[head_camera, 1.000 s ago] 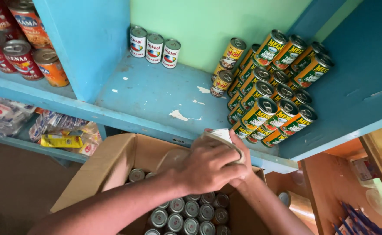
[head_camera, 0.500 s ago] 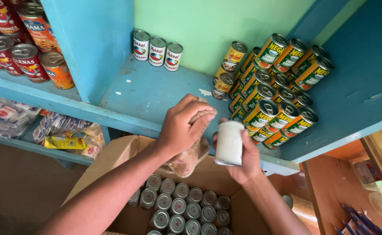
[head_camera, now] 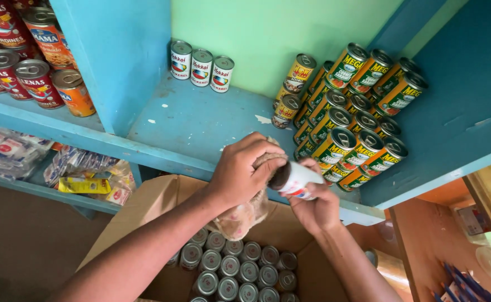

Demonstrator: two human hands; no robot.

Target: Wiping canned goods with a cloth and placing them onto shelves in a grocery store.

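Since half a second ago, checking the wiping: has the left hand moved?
Yes. The left hand with its cloth dropped from the shelf edge onto the can.

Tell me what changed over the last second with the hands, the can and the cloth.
The left hand lifted off the white can, then came back and now presses the tan cloth on its end. The right hand tipped the can from upright to sideways. The carton of cans and the shelf cans stayed put.

Blue shelf: three white cans upright, green cans stacked.
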